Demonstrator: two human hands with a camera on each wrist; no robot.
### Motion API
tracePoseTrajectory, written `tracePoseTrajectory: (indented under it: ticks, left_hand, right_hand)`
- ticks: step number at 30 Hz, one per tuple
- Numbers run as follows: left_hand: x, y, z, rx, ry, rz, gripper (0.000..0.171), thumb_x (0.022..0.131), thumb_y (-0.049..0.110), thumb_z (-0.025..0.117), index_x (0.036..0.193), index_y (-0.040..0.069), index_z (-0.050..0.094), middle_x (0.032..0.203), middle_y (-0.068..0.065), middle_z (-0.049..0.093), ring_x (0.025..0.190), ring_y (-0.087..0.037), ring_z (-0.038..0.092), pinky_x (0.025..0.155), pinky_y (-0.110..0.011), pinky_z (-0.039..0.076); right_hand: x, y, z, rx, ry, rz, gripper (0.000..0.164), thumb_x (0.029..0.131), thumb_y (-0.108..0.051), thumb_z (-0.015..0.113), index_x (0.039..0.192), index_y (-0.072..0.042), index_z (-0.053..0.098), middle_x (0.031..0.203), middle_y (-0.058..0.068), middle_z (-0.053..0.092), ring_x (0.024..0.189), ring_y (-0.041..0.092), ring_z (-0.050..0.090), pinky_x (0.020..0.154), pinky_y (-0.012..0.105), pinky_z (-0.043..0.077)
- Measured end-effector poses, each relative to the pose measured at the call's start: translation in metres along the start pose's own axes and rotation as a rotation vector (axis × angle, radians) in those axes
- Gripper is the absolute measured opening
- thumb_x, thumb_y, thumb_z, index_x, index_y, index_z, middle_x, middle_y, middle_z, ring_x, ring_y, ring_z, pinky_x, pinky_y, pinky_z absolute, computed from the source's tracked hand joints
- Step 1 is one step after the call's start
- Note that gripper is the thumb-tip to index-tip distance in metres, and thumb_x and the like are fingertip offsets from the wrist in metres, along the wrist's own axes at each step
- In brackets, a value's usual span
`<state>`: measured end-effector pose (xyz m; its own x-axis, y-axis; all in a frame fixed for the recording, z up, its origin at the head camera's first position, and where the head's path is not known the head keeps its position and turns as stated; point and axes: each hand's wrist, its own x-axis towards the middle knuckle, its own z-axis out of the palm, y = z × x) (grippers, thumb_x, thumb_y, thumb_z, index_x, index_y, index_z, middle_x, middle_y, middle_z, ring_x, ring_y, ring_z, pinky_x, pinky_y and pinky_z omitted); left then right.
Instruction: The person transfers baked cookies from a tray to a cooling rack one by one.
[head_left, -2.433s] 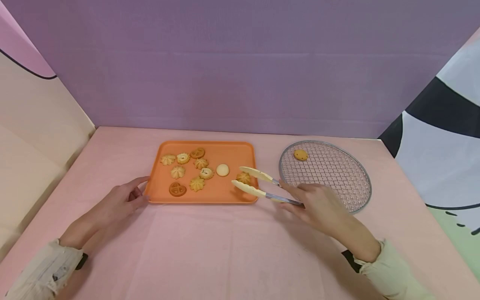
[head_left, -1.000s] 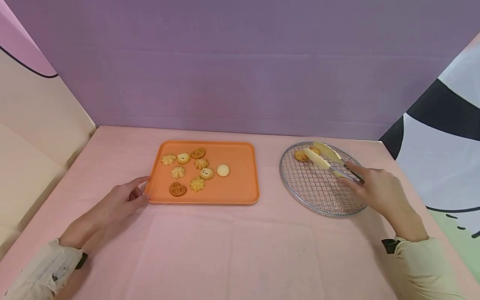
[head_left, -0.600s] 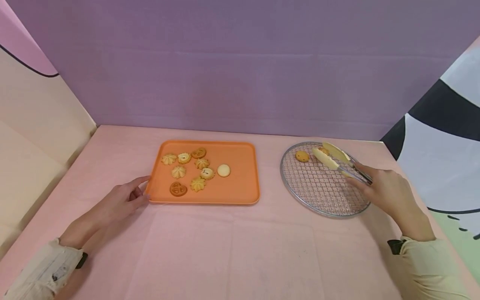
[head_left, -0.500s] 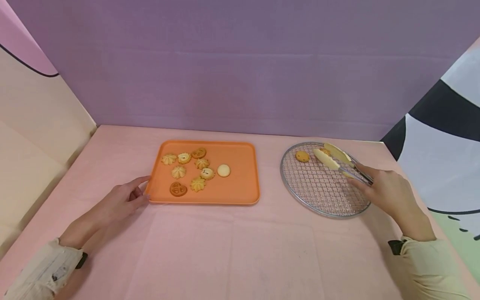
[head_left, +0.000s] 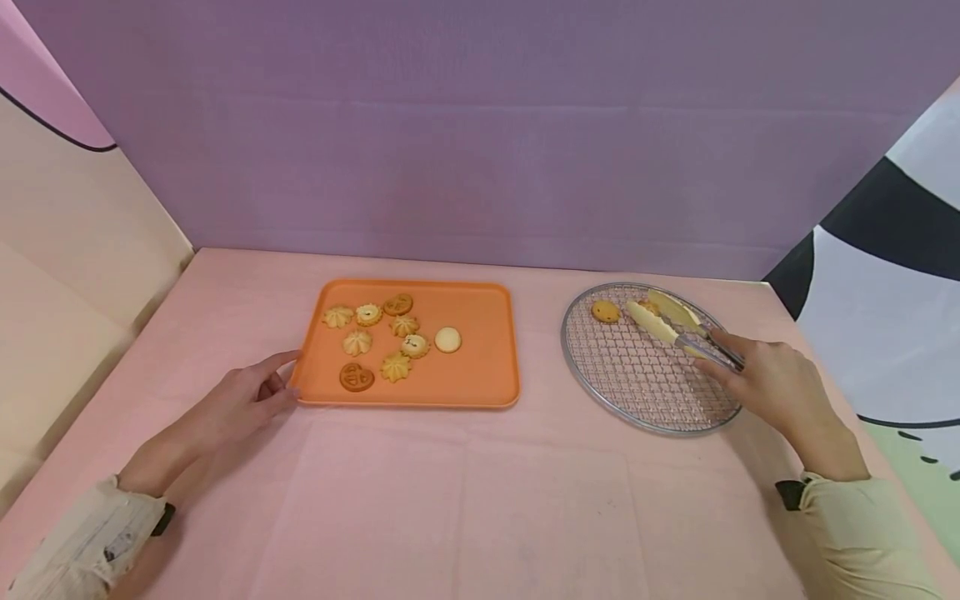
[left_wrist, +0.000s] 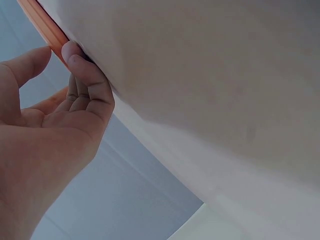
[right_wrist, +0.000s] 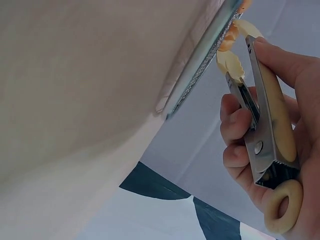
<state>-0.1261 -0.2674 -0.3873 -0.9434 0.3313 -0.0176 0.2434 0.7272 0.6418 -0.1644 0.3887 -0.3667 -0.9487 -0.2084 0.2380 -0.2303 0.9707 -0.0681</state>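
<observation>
In the head view my right hand grips metal tongs with cream-coloured tips over a round wire rack. A golden cookie sits between the tong tips; the right wrist view shows this cookie at the rack, but whether the tips squeeze it I cannot tell. A plain oval cookie lies to its left on the rack. My left hand holds the left edge of an orange tray with thumb and fingertips. Several cookies lie on the tray, among them a round pale one.
The tray and rack stand apart on a pink-covered table. A purple backdrop rises behind them, with a cream panel at the left and a patterned panel at the right.
Since the earliest frame, my right hand has carried the golden cookie in the tongs from the tray's right end to the rack, then shifted slightly right. The left hand stays put.
</observation>
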Motion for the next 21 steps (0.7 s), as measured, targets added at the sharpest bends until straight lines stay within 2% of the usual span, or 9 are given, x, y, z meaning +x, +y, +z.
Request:
tracePoseTrajectory:
  ticks: [10, 21]
  left_hand:
    - [-0.001, 0.001, 0.0, -0.012, -0.008, -0.024, 0.057, 0.097, 0.011, 0.064, 0.146, -0.006, 0.041, 0.085, -0.003, 0.061, 0.071, -0.013, 0.053, 0.061, -0.023, 0.044]
    - [-0.001, 0.002, 0.0, -0.019, -0.002, -0.013, 0.058, 0.097, 0.012, 0.065, 0.146, -0.006, 0.041, 0.083, -0.002, 0.061, 0.069, -0.012, 0.052, 0.06, -0.022, 0.044]
  right_hand:
    - [-0.001, -0.004, -0.002, 0.007, 0.0, -0.003, 0.061, 0.087, -0.042, 0.075, 0.13, 0.0, 0.063, 0.047, -0.003, 0.041, 0.053, 0.022, 0.042, 0.044, 0.034, 0.028]
    - [0.0, -0.011, -0.004, -0.01, 0.063, -0.032, 0.063, 0.082, -0.039, 0.08, 0.131, -0.003, 0.064, 0.047, -0.004, 0.032, 0.05, 0.02, 0.035, 0.045, 0.033, 0.024]
